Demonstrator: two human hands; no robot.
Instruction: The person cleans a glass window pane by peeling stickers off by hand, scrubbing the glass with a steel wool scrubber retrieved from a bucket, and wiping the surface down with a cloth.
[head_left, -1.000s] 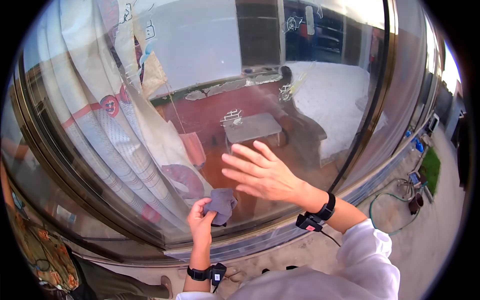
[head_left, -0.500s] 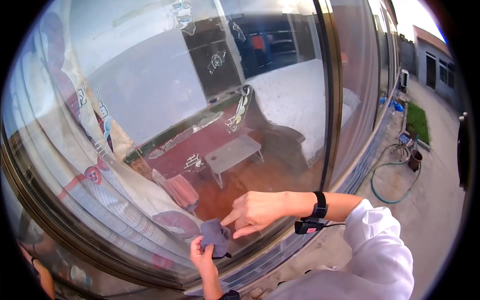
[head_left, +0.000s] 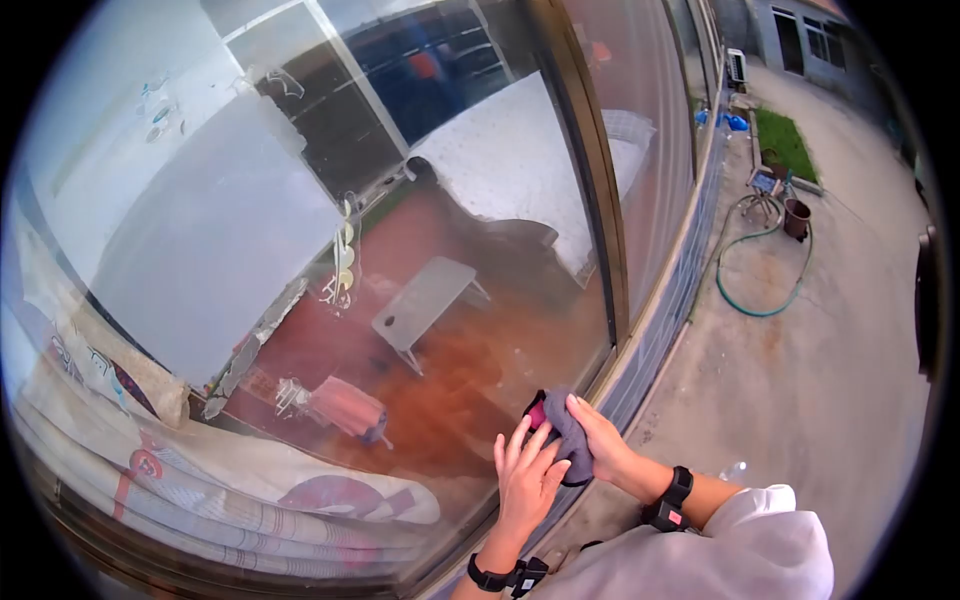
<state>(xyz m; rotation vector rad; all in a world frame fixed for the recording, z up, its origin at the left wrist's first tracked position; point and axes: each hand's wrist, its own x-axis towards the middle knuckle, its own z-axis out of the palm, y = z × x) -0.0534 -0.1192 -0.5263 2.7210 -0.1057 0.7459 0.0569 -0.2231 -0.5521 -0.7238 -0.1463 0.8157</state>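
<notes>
From my end of the feed, starting at the left, I see the curtain [head_left: 230, 510] lying in folds behind the glass, then the low table [head_left: 425, 300] inside the room. Next comes the left hand [head_left: 524, 488], fingers spread loosely with their tips on the cloth [head_left: 571, 445]; its pinch on the cloth has opened out. The cloth is bunched between the two hands near the window's lower edge, a pink patch showing beside the grey; I can't tell whether it touches the pane. The right hand [head_left: 605, 440] has come onto the cloth's right side and seems to pinch it there, though part of that grip is hidden. I judge that the hold has passed mainly to the right hand, with the left steadying. Farther right, the green hose [head_left: 755, 312] loops by the bucket [head_left: 797, 220].
</notes>
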